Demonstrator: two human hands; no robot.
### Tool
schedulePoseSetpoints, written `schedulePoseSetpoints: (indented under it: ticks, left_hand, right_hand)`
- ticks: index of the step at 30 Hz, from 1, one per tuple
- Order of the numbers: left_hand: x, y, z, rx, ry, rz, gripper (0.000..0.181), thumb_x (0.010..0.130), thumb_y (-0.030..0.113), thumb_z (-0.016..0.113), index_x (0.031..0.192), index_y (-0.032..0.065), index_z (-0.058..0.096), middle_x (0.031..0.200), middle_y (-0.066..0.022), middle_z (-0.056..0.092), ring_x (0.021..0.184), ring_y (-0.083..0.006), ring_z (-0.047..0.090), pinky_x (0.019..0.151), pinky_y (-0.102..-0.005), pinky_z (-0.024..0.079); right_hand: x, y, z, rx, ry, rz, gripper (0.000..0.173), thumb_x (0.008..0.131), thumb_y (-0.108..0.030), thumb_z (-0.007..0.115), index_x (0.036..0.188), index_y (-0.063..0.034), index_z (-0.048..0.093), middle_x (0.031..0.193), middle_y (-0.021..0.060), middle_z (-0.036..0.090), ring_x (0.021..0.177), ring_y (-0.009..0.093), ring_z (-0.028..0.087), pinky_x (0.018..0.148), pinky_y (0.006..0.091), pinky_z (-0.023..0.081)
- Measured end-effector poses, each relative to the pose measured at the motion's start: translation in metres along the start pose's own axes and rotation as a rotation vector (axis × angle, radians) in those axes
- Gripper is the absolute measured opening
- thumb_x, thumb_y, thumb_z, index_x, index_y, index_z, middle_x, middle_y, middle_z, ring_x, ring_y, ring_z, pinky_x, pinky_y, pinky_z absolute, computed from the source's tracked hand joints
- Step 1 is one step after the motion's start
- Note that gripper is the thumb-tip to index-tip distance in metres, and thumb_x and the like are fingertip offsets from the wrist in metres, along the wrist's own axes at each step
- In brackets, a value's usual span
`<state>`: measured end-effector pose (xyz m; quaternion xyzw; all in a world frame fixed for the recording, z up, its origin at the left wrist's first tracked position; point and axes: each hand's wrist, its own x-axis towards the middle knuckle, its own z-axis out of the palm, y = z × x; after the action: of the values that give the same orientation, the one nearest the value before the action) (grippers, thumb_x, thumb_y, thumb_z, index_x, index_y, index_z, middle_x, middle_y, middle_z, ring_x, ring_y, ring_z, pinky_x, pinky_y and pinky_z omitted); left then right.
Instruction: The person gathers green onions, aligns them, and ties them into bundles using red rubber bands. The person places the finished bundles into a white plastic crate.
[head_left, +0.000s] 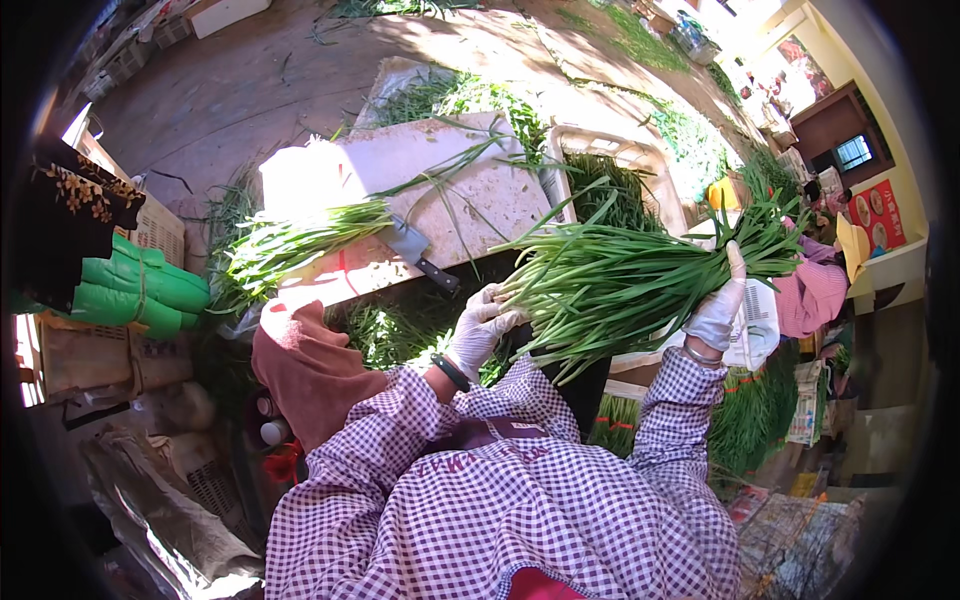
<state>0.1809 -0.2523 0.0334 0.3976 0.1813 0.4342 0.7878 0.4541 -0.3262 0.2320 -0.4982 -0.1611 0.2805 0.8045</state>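
Note:
A large bunch of garlic chives (622, 277) lies across in front of me, pale stem ends to the left and leafy tips to the right. My right hand (716, 304), in a thin white glove, grips it near the leaf end. At the stem end, the gloved fingers of my left hand (480, 330) pinch some of the pale ends. Beyond my left hand, a cleaver (405, 238) rests on a white cutting board (480, 199), its black handle over the near edge. A smaller chive bunch (307, 244) lies on the board's left end.
Behind the bunch stands a white plastic crate (667, 180) holding greens. Loose leaves (397, 326) lie below the board. A brown cloth (311, 360) and rolled green bags (142, 289) are at left. Another person in a pink top (806, 296) is at right, near tied chive bundles (750, 412).

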Motion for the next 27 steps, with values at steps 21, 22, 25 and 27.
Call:
schedulePoseSetpoints:
  ticks: [21,22,25,27]
  left_hand:
    - [-0.020,0.006,-0.004,-0.627,-0.035,-0.558,0.017,0.087,0.022,0.063,0.091,0.0069,0.057,0.068,0.0016,0.049,0.061,-0.0079,0.044,0.054,-0.0227,0.034]
    - [-0.021,0.009,-0.010,-0.511,-0.035,-0.541,0.015,0.086,0.021,0.062,0.090,0.0063,0.058,0.069,0.0010,0.050,0.062,-0.0084,0.045,0.056,-0.0226,0.035]
    - [-0.025,0.002,-0.036,-0.132,-0.050,-0.620,0.014,0.085,0.015,0.061,0.093,0.0028,0.064,0.080,-0.0020,0.062,0.071,-0.0105,0.056,0.069,-0.0227,0.046]
    - [-0.029,-0.010,-0.055,0.075,-0.183,-0.571,0.017,0.084,0.014,0.065,0.094,0.0008,0.066,0.083,-0.0031,0.065,0.073,-0.0108,0.058,0.072,-0.0231,0.047]
  right_hand:
    - [-0.016,-0.004,0.022,-0.010,0.059,-0.020,0.024,0.088,-0.023,0.058,0.098,-0.0019,0.060,0.084,0.0054,0.062,0.077,0.017,0.059,0.076,0.0298,0.049]
    - [-0.015,-0.005,0.018,-0.011,0.062,-0.034,0.024,0.088,-0.023,0.058,0.099,-0.0022,0.060,0.085,0.0053,0.062,0.078,0.017,0.059,0.076,0.0299,0.049]
    - [-0.006,-0.006,0.000,-0.025,0.005,-0.051,0.028,0.086,-0.029,0.063,0.100,-0.0052,0.062,0.085,0.0043,0.065,0.075,0.017,0.062,0.072,0.0292,0.051]
    - [-0.006,-0.005,0.000,-0.015,0.013,-0.065,0.028,0.086,-0.030,0.063,0.099,-0.0052,0.062,0.085,0.0046,0.065,0.075,0.017,0.062,0.072,0.0292,0.051]
